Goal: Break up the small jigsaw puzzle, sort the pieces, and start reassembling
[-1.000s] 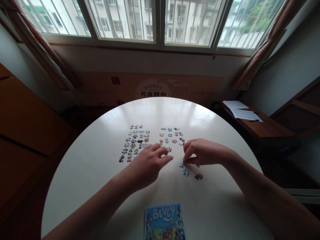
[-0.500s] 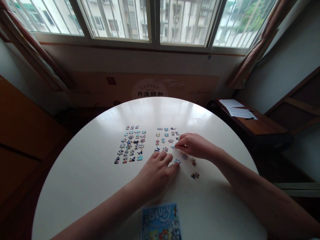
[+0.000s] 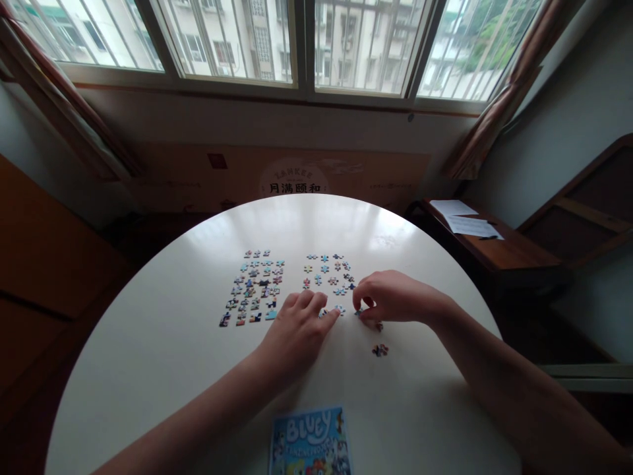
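Note:
Jigsaw puzzle pieces lie on a round white table (image 3: 163,349). My right hand (image 3: 398,297) bends down at the right, thumb and fingertips closed round a small puzzle piece (image 3: 359,312) at the tabletop. My left hand (image 3: 299,326) rests low on the table with its fingers apart. Its thumb tip touches or nearly touches a pale blue piece (image 3: 340,309), and another piece (image 3: 323,313) is partly hidden by its fingers. Just above is a light blue piece (image 3: 339,291). Below my right hand lie a half-covered piece (image 3: 379,326) and a dark multicoloured piece (image 3: 380,350).
Left of my hands, a block of puzzle pieces (image 3: 254,272) sits in rows. A blue Bluey booklet or box (image 3: 310,443) lies at the table's near edge. Beyond the table, a brown side table (image 3: 509,254) at the right holds papers (image 3: 473,226). Windows (image 3: 368,46) line the back.
My right hand has left the light blue piece in the rows and come nearer me onto another piece. The piece by my left thumb has shifted away from me. The view has moved slightly.

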`<action>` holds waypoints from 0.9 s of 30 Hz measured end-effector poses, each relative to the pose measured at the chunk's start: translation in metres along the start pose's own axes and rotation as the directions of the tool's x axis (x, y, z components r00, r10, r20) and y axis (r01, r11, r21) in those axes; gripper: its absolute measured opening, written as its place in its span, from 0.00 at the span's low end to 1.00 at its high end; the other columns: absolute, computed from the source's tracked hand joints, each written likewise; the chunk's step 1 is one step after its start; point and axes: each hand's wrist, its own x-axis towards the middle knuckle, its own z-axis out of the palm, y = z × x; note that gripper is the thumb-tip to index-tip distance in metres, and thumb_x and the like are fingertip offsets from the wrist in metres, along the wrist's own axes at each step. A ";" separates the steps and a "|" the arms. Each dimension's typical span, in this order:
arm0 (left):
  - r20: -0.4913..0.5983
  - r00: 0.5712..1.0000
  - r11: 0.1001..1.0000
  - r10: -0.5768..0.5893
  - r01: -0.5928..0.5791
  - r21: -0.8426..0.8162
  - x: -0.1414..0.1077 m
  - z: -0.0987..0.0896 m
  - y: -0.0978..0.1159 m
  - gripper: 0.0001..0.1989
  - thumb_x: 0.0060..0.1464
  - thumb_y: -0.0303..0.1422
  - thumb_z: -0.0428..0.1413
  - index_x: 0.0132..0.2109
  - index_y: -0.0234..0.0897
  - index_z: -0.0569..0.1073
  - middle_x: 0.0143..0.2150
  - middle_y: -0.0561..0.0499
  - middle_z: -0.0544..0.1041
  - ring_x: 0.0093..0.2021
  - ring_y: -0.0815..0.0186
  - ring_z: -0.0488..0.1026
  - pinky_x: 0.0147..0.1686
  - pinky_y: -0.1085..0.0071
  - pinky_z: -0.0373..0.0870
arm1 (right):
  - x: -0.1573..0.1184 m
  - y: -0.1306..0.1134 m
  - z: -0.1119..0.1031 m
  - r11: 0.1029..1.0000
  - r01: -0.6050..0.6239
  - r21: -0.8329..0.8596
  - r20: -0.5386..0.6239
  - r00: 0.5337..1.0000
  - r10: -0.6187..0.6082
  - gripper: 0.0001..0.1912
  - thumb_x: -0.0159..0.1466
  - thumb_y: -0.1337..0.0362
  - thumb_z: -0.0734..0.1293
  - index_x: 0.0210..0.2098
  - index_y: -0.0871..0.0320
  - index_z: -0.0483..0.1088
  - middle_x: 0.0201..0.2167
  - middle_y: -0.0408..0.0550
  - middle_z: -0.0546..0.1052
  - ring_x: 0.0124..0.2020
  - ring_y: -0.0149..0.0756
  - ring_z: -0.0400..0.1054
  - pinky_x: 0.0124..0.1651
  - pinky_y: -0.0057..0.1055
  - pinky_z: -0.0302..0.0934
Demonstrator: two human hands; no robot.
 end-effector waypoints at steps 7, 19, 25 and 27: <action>-0.003 1.000 1.000 0.013 -0.013 -0.003 0.000 0.003 0.002 0.16 0.62 0.24 0.52 0.52 0.39 0.77 0.50 0.42 0.74 0.50 0.53 0.66 0.50 0.55 0.64 | 0.009 0.018 0.007 0.998 -0.059 0.012 -0.118 0.991 0.060 0.08 0.58 0.68 0.69 0.35 0.52 0.80 0.33 0.43 0.80 0.32 0.32 0.70 0.34 0.28 0.54; -0.059 0.998 0.999 -0.003 0.001 -0.038 -0.002 0.002 -0.001 0.23 0.59 0.19 0.48 0.55 0.40 0.76 0.53 0.42 0.73 0.52 0.52 0.66 0.51 0.53 0.64 | 0.019 0.013 0.020 0.999 0.020 0.026 -0.262 0.965 -0.013 0.10 0.67 0.64 0.67 0.42 0.48 0.82 0.35 0.43 0.78 0.32 0.27 0.68 0.33 0.27 0.53; -0.038 0.999 0.999 0.005 -0.007 -0.041 -0.002 0.007 0.002 0.16 0.60 0.23 0.53 0.51 0.41 0.78 0.51 0.43 0.73 0.51 0.52 0.66 0.52 0.53 0.64 | 0.022 0.004 0.022 0.998 0.060 0.003 -0.253 0.966 -0.057 0.10 0.66 0.65 0.68 0.40 0.48 0.82 0.33 0.42 0.77 0.31 0.27 0.67 0.32 0.26 0.51; -0.054 0.999 0.999 0.003 -0.005 -0.035 -0.003 0.007 0.002 0.16 0.60 0.22 0.53 0.50 0.41 0.78 0.52 0.43 0.73 0.52 0.52 0.66 0.53 0.53 0.63 | 0.019 0.008 0.018 1.000 0.027 0.007 -0.292 0.956 -0.024 0.10 0.67 0.64 0.67 0.41 0.48 0.82 0.33 0.42 0.78 0.31 0.27 0.68 0.33 0.26 0.52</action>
